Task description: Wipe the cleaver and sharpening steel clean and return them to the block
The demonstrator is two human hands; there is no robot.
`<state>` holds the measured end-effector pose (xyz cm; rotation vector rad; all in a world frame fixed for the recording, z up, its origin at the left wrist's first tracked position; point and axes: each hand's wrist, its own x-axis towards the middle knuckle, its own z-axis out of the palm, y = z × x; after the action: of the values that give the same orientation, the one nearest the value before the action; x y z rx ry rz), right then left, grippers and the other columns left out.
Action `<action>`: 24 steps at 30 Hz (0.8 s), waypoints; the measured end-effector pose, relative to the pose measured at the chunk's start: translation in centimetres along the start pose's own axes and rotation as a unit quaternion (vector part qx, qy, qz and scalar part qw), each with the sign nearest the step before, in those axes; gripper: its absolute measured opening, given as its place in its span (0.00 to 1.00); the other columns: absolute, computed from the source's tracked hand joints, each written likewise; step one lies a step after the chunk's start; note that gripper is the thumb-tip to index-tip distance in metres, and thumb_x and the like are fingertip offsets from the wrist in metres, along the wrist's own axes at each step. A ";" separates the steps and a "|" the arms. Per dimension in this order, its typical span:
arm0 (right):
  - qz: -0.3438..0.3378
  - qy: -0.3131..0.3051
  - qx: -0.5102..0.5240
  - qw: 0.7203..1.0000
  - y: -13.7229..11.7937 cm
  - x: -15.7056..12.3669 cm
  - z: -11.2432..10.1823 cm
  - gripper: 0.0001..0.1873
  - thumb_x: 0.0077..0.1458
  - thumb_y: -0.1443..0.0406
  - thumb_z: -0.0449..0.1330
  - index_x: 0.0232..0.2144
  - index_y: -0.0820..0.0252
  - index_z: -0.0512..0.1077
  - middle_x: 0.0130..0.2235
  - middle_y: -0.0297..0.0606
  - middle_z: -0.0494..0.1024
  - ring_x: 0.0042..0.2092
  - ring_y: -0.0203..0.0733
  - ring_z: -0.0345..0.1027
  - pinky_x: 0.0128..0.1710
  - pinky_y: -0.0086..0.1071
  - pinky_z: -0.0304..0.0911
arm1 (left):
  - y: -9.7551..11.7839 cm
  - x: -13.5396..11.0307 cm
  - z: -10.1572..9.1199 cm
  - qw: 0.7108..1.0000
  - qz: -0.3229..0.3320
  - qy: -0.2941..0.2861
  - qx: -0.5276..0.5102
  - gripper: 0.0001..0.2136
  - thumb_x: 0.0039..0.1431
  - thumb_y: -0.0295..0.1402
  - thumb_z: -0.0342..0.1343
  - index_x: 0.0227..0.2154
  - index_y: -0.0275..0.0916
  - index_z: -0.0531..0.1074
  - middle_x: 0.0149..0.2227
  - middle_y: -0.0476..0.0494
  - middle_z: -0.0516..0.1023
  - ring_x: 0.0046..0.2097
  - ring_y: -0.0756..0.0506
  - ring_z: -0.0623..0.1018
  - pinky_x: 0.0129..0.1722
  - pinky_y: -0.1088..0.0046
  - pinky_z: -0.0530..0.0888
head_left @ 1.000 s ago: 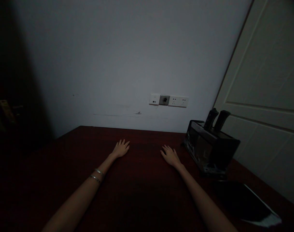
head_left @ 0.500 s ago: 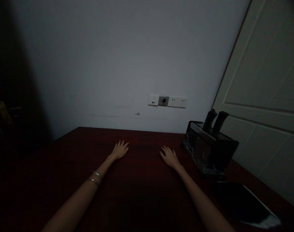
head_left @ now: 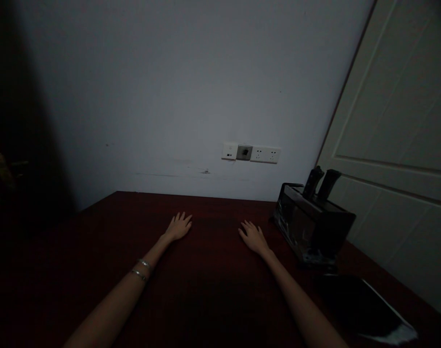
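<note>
My left hand lies flat on the dark red table, palm down with its fingers spread. Two silvery bracelets circle that forearm. To the right, my right hand also rests palm down on the table, fingers apart and holding nothing. Nearest to it, on its right side, stands a dark box-shaped holder with shiny sides. Two black handles stick up from its top.
At the lower right lies a flat black item with a pale, shiny edge. White sockets and a grey switch plate are set in the wall behind. A pale panelled door borders the right side; the left is dark.
Both hands stay flat in the same places on the table. The whole view has shifted very slightly.
</note>
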<state>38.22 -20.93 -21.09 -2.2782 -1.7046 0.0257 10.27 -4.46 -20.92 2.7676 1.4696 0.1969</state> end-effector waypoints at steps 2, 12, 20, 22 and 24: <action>0.000 0.001 0.001 1.000 -0.1 0.0 0.0 0.29 0.58 0.55 0.40 0.57 0.63 0.57 0.61 0.42 0.54 0.62 0.46 0.42 0.59 0.45 0.35 | 0.0 0.0 0.0 1.000 -0.002 -0.002 -0.001 0.25 0.61 0.44 0.32 0.59 0.44 0.51 0.63 0.39 0.49 0.62 0.35 0.49 0.56 0.55 0.51; -0.008 0.018 0.033 0.999 -0.7 -0.6 -1.4 0.26 0.58 0.58 0.43 0.54 0.65 0.61 0.59 0.45 0.58 0.61 0.48 0.46 0.59 0.47 0.38 | 0.4 -0.2 -0.5 1.000 -0.008 0.000 -0.002 0.25 0.61 0.43 0.33 0.59 0.42 0.53 0.62 0.38 0.49 0.63 0.35 0.48 0.57 0.56 0.50; -0.153 0.046 0.154 0.975 -2.2 -6.3 -9.0 0.22 0.58 0.60 0.45 0.53 0.58 0.64 0.53 0.38 0.68 0.54 0.42 0.62 0.54 0.37 0.56 | 0.8 1.1 -2.7 0.997 -0.028 -0.067 -0.037 0.26 0.58 0.42 0.39 0.58 0.39 0.55 0.62 0.34 0.51 0.62 0.32 0.51 0.55 0.49 0.52; -0.202 0.068 0.152 0.965 -1.7 -9.1 -12.3 0.21 0.58 0.60 0.46 0.52 0.53 0.64 0.52 0.35 0.70 0.51 0.42 0.65 0.51 0.38 0.60 | 1.6 2.3 -4.1 0.994 -0.028 -0.092 -0.058 0.27 0.57 0.43 0.41 0.57 0.35 0.56 0.61 0.31 0.53 0.61 0.31 0.52 0.54 0.47 0.53; -0.234 0.139 0.119 0.955 0.4 -11.7 -15.6 0.20 0.57 0.61 0.49 0.52 0.49 0.63 0.50 0.35 0.72 0.47 0.41 0.69 0.46 0.36 0.65 | 3.2 3.8 -5.8 0.990 -0.008 -0.107 -0.090 0.28 0.57 0.43 0.39 0.58 0.32 0.54 0.61 0.32 0.53 0.61 0.35 0.53 0.56 0.53 0.54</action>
<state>38.08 -35.57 -8.19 -1.5797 -1.9186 -0.1733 14.42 -3.43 -14.58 2.5441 1.3489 0.0296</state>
